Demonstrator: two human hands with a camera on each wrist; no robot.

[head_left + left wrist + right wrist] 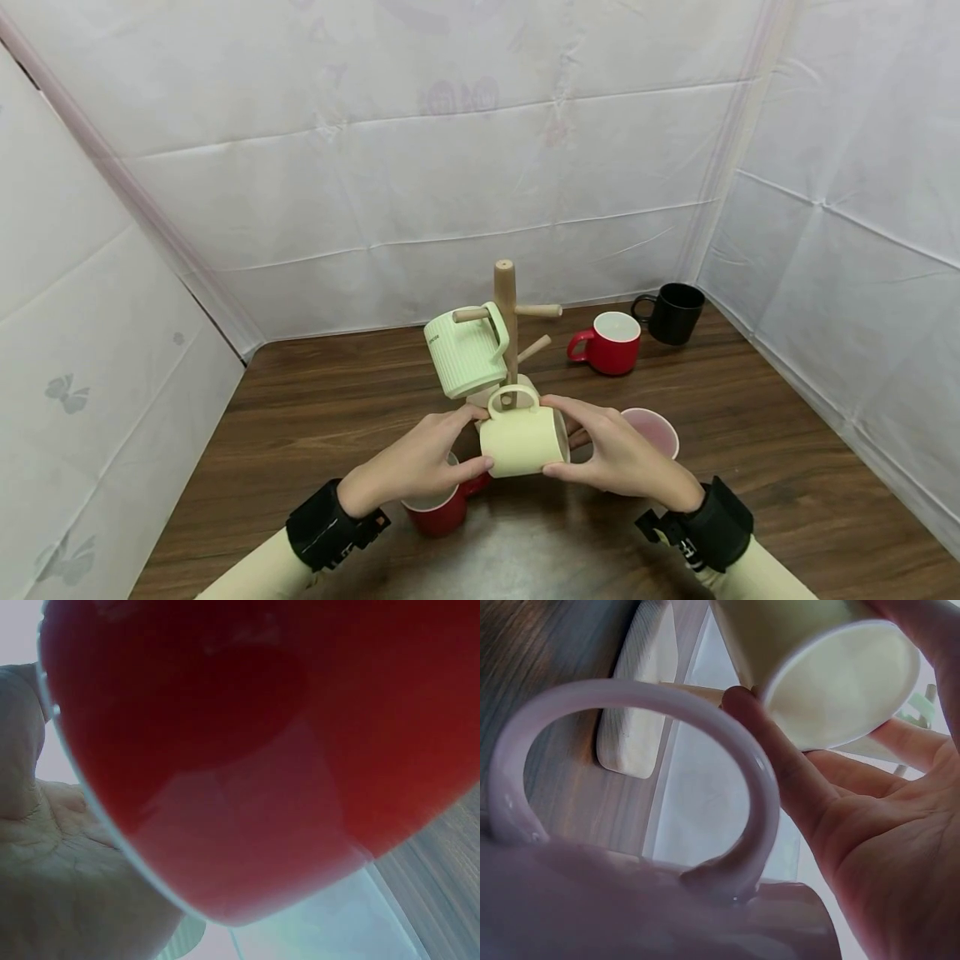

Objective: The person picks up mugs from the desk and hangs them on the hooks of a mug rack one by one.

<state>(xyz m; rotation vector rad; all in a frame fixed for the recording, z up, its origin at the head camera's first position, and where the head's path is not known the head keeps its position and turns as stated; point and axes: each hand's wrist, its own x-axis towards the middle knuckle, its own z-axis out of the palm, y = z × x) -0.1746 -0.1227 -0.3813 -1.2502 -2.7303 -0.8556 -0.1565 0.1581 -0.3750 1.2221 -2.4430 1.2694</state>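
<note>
Both hands hold a pale yellow mug (523, 443) on its side, handle upward, in front of a wooden mug tree (506, 283). My left hand (420, 457) grips its base end between thumb and fingers. The right hand (618, 450) pinches the rim end, its thumb below and fingers above; the mug's open mouth (847, 686) faces it in the right wrist view. A peg's round end shows within the yellow handle's loop. On an upper left peg, a ribbed light green mug (461, 357) hangs by its handle.
A red mug (437, 512) stands below my left hand and fills most of the left wrist view. Beside the right hand is a pink mug (652, 431), partly hidden. Another red mug (613, 354) and a black mug (677, 314) stand at the back right, near the white curtain (817, 208).
</note>
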